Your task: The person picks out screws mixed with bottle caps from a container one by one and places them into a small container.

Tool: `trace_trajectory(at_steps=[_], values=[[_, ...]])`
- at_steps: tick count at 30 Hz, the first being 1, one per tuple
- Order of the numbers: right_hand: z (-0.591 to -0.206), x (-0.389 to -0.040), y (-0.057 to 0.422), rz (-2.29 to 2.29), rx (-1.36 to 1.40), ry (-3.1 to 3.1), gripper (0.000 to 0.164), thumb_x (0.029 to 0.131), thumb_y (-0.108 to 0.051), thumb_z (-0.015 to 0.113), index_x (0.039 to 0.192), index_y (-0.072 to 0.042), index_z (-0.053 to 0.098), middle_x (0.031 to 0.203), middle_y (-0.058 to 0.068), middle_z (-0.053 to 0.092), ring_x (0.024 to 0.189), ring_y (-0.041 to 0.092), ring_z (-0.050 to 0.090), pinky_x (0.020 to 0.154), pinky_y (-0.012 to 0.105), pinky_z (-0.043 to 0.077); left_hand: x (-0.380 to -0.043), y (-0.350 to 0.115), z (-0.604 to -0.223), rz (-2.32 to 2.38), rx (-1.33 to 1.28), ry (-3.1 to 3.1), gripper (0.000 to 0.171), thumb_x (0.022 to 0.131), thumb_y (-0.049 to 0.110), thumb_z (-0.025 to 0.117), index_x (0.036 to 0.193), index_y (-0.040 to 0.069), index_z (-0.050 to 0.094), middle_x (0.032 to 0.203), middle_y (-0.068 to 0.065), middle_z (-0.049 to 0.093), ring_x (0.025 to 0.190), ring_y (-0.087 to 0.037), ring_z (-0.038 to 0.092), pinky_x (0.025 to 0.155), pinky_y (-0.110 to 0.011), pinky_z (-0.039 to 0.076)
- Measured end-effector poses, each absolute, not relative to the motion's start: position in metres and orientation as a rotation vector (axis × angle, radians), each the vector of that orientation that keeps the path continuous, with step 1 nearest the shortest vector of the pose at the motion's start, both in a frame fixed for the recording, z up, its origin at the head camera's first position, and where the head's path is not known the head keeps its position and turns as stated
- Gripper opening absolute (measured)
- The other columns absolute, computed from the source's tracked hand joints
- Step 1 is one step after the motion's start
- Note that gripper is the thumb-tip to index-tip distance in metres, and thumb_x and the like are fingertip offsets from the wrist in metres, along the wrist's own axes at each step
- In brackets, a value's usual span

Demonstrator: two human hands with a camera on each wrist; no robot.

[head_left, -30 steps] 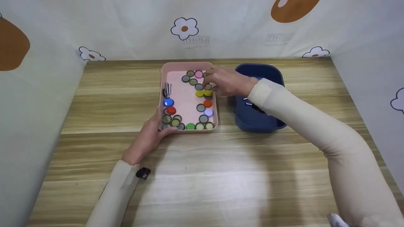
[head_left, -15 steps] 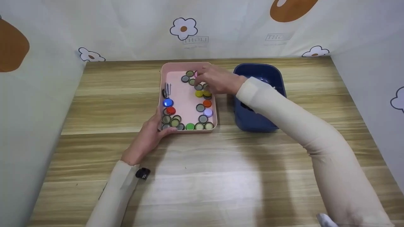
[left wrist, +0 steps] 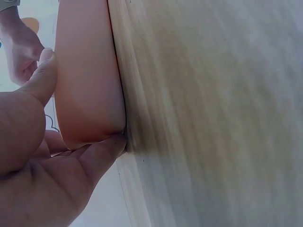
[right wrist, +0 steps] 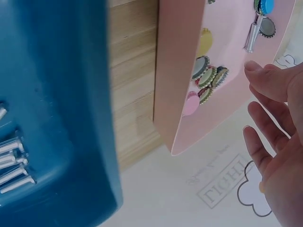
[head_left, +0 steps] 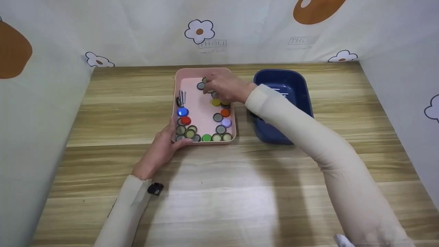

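A shallow pink tray holds many loose bottle caps, among them a blue cap, a red cap and a green cap. A few metal screws lie along its left wall. My left hand grips the tray's near left corner, thumb at the near rim and fingers against the side wall. Over the tray's far right part hovers my right hand, covering some caps. The right wrist view shows its fingers spread and loosely bent, holding nothing, near the pink cap.
To the right of the tray stands a deep dark blue bin, with several metal screws inside; my right forearm crosses over it. A patterned cloth hangs behind the wooden table.
My right hand has moved left over the tray, from its right rim towards the far caps, now covering the pink cap. My left hand has stayed at the tray's corner.
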State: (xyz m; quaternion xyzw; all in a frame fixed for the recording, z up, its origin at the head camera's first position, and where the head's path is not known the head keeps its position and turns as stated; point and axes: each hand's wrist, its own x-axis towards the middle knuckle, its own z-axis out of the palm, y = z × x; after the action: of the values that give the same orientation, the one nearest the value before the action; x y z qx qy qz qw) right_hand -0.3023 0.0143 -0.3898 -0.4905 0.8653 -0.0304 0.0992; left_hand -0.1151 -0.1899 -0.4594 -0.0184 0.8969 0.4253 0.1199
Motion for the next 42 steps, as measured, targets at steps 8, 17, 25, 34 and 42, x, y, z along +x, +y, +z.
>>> trace_trajectory(at_steps=[8, 17, 25, 34, 42], values=[[-0.392, -0.301, 0.0, -0.052, -1.482, 2.539, 0.033, 0.096, -0.005, 0.063, 0.127, -0.011, 0.069, 0.126, 0.012, 0.065, 0.117, 0.029, 0.056, 0.105, 0.04, 0.05, -0.116, -0.191, -0.461, 1.229, -0.025, 2.648, 0.105, 0.093, 0.035, 0.07, 0.161, 0.017, -0.008, 0.167, -0.013, 0.022, 0.153, -0.028, 0.028, 0.127, -0.049, 0.02], [-0.394, -0.303, -0.013, -0.011, -1.454, 2.503, 0.036, 0.094, -0.004, 0.066, 0.13, -0.011, 0.067, 0.13, 0.012, 0.064, 0.119, 0.028, 0.058, 0.107, 0.039, 0.051, -0.113, -0.191, -0.46, 1.236, -0.028, 2.637, 0.103, 0.095, 0.034, 0.068, 0.161, 0.019, -0.01, 0.168, -0.013, 0.018, 0.154, -0.029, 0.025, 0.128, -0.05, 0.019], [-0.399, -0.306, -0.024, 0.035, -1.407, 2.51, 0.038, 0.095, -0.009, 0.067, 0.133, -0.014, 0.066, 0.134, 0.011, 0.064, 0.123, 0.027, 0.058, 0.113, 0.039, 0.048, -0.114, -0.191, -0.461, 1.27, -0.031, 2.624, 0.103, 0.094, 0.033, 0.069, 0.161, 0.026, -0.01, 0.167, -0.009, 0.026, 0.152, -0.025, 0.032, 0.127, -0.049, 0.023], [-0.405, -0.31, -0.033, 0.097, -1.387, 2.528, 0.039, 0.098, -0.008, 0.062, 0.136, -0.015, 0.063, 0.133, 0.011, 0.064, 0.118, 0.027, 0.06, 0.109, 0.039, 0.051, -0.116, -0.189, -0.46, 1.25, -0.057, 2.615, 0.104, 0.094, 0.033, 0.069, 0.161, 0.021, -0.009, 0.168, -0.011, 0.022, 0.153, -0.027, 0.027, 0.127, -0.048, 0.02], [-0.41, -0.312, -0.041, 0.114, -1.472, 2.569, 0.039, 0.099, -0.005, 0.059, 0.137, -0.013, 0.061, 0.134, 0.011, 0.064, 0.123, 0.027, 0.061, 0.11, 0.038, 0.05, -0.115, -0.19, -0.459, 1.229, -0.04, 2.639, 0.104, 0.094, 0.032, 0.069, 0.161, 0.019, -0.009, 0.168, -0.012, 0.02, 0.153, -0.028, 0.027, 0.128, -0.049, 0.019]])
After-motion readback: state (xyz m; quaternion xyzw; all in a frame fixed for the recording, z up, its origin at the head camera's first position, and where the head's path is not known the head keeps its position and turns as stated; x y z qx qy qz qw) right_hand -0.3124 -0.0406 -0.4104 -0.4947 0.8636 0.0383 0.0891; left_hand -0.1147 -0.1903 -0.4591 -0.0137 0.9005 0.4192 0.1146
